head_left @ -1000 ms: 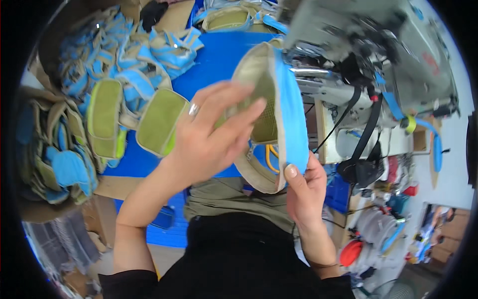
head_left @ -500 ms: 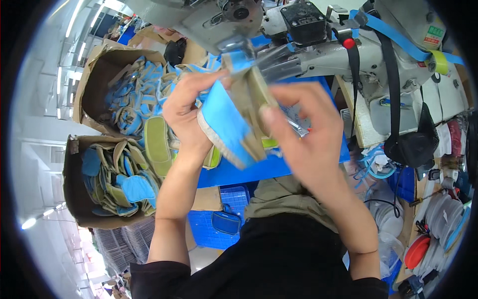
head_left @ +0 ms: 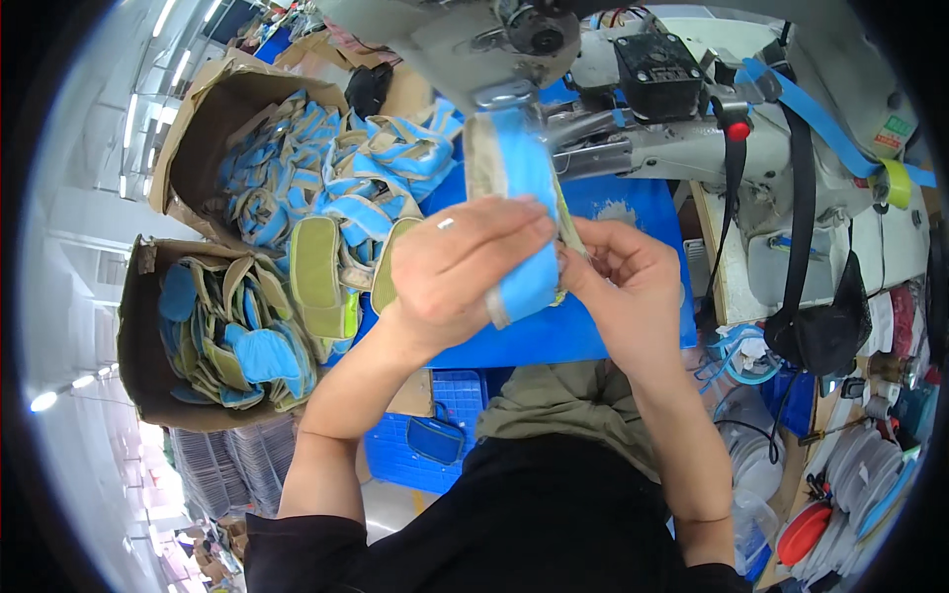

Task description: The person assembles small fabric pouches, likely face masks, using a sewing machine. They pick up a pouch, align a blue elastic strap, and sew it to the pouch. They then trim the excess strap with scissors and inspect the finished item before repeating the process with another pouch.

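Observation:
My left hand is closed on a blue fabric band with beige edging, fingers lying across its outer face. The band stands on edge, its upper end close below the sewing machine's head. At the band's right side, my right hand pinches its olive-beige edge between thumb and fingers. Part of the piece is hidden behind my left fingers, and its upper end is blurred. Left of my hands, olive oval panels lie beside a heap of blue and beige bands.
Two cardboard boxes stand at the left: the far box holds blue and beige bands, the near box stitched panels. Under my hands is a blue tabletop. Black straps hang at the right. A blue crate sits below.
The fabric piece has turned, so its blue face now stands upright beneath the machine head. My left hand has moved to the right across it, and my right hand slightly lower. The view has shifted a little.

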`<state>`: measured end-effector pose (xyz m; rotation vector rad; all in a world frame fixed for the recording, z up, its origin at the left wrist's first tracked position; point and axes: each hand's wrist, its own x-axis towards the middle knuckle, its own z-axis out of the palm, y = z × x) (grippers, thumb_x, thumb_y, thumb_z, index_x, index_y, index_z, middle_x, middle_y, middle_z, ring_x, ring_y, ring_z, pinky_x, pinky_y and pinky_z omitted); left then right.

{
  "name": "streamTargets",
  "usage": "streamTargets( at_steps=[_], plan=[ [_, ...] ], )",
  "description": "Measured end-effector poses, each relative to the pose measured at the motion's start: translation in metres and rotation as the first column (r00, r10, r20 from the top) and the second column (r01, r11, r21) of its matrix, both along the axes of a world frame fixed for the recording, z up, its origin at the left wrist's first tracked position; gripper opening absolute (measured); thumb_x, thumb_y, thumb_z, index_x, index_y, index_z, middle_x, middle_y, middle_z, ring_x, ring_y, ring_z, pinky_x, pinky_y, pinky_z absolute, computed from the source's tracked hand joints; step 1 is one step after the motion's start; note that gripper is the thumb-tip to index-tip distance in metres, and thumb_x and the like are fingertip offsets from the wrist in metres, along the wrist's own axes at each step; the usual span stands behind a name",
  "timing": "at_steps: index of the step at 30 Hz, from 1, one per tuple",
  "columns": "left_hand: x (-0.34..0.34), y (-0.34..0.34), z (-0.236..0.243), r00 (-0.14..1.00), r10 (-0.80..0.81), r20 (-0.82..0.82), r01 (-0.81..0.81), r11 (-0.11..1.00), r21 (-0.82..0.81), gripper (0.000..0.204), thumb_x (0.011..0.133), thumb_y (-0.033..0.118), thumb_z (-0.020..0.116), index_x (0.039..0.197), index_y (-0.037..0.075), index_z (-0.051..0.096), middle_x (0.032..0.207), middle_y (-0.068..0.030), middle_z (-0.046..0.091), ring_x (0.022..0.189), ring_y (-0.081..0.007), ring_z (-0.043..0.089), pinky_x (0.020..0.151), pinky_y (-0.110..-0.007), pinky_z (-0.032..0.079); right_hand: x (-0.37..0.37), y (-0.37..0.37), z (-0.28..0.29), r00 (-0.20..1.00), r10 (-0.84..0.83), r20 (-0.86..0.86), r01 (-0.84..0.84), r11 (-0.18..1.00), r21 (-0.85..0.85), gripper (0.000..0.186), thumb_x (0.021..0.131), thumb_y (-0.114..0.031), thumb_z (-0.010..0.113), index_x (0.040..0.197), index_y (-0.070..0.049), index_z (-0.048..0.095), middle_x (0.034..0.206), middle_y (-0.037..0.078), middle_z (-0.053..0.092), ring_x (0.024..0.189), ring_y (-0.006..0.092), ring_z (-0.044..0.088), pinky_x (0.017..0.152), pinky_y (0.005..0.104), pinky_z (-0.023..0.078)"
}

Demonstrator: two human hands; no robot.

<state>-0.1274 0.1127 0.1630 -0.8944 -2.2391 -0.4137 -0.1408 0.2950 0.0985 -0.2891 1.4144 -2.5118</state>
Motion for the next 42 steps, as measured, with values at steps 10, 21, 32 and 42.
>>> streamTargets(
  at_steps=[10, 21, 32, 42],
  plan=[
    [0.004, 0.003, 0.001, 0.998, 0.057, 0.009, -0.056, 0.992, -0.109, 0.033, 0.072, 0.012, 0.077, 0.103, 0.005, 0.08, 0.106, -0.0085, 0.079, 0.093, -0.0239, 0.077, 0.071, -0.032, 0.059, 0.005, -0.001, -0.011, 0.992, -0.083, -0.099, 0.096, 0.986, 0.134, 0.023, 0.088, 0.001, 0.078, 0.111, 0.003, 0.076, 0.089, -0.001, 0.07, 0.081, 0.004, 0.061, 0.072, 0.0216, 0.049],
    [-0.019, -0.008, 0.005, 0.998, 0.05, 0.05, -0.046, 0.996, -0.075, 0.033, 0.071, 0.013, 0.077, 0.103, 0.006, 0.08, 0.105, -0.0083, 0.079, 0.092, -0.0235, 0.077, 0.071, -0.033, 0.059, -0.014, -0.015, -0.003, 0.991, -0.112, -0.075, 0.123, 0.979, 0.164, 0.025, 0.086, 0.004, 0.073, 0.11, 0.005, 0.075, 0.089, 0.001, 0.072, 0.08, 0.0052, 0.064, 0.074, 0.0234, 0.053],
    [-0.044, -0.012, 0.001, 0.995, 0.038, -0.093, -0.044, 0.997, -0.064, 0.026, 0.071, 0.015, 0.078, 0.096, 0.009, 0.08, 0.1, -0.0039, 0.078, 0.086, -0.0208, 0.075, 0.07, -0.032, 0.056, -0.014, -0.034, -0.005, 0.987, -0.161, -0.022, 0.158, 0.982, -0.101, 0.02, 0.098, -0.008, 0.069, 0.115, 0.003, 0.07, 0.098, 0.002, 0.071, 0.086, 0.0079, 0.066, 0.08, 0.0249, 0.054],
    [-0.026, -0.022, -0.005, 0.909, -0.049, 0.414, -0.183, 0.844, 0.504, 0.023, 0.087, 0.002, 0.078, 0.109, 0.001, 0.072, 0.102, -0.0099, 0.078, 0.089, -0.0149, 0.073, 0.08, -0.028, 0.057, 0.024, -0.011, 0.039, 0.888, 0.038, -0.459, 0.004, 0.996, 0.092, 0.029, 0.104, -0.024, 0.067, 0.089, 0.001, 0.065, 0.069, 0.005, 0.058, 0.062, 0.0102, 0.051, 0.055, 0.0298, 0.041]
  ],
)
